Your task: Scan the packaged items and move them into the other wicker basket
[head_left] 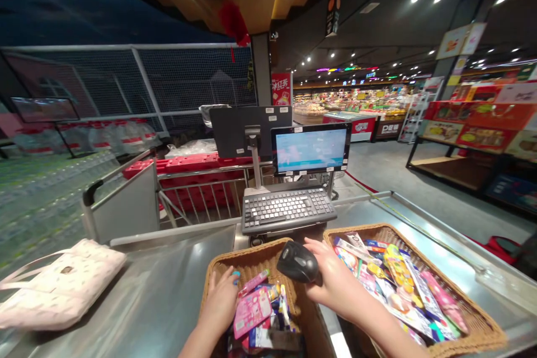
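My right hand (329, 271) is closed around a black handheld barcode scanner (298, 262), held above the gap between two wicker baskets. Over the left side of the left basket (222, 257), my left hand (220, 299) has its fingers apart. A small blue spot shows at its fingers; what it is I cannot make out. Beside that hand lie a pink packet (253, 310) and several small colourful packages, partly in shadow. The right basket (482, 330) is full of small bright packets, among them a yellow packet (396, 268) and a pink one (444, 299). My right forearm covers part of it.
A black keyboard (289, 208) stands behind the baskets, below a lit checkout screen (311, 149) and a dark monitor back (251, 131). A pale patterned bag (62, 285) lies on the metal counter (159, 296) at left. Shelves with red boxes (482, 123) stand at right.
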### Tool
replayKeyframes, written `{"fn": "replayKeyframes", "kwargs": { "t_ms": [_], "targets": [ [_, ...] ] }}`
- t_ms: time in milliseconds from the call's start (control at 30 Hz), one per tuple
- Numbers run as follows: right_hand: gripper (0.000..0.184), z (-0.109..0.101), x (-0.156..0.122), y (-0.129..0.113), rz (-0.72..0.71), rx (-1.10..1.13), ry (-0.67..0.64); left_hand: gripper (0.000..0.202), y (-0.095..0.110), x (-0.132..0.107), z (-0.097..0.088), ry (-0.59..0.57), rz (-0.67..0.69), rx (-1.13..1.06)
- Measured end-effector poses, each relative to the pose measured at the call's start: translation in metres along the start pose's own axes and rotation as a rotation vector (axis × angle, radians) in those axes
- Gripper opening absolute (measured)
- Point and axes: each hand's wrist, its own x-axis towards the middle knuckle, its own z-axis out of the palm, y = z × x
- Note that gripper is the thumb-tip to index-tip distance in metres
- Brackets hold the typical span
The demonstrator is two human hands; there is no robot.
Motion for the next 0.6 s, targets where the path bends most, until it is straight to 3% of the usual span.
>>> {"fn": "replayKeyframes", "kwargs": {
  "t_ms": [133,267,400,600],
  "targets": [
    [0.041,-0.016,-0.012,0.005,-0.002,0.009,0.076,0.024,0.012,0.015,-0.004,0.036,0.048,0.059],
    [0.047,-0.048,-0.031,0.018,0.036,-0.032,0.172,0.027,0.055,0.044,-0.025,0.115,0.215,-0.050],
    [0.051,-0.088,-0.053,0.038,0.092,-0.080,0.291,0.035,0.121,0.081,-0.041,0.158,0.413,-0.147],
    [0.058,-0.140,-0.089,0.071,0.188,-0.150,0.441,0.062,0.247,0.131,-0.042,0.176,0.782,-0.188]
  ]
}}
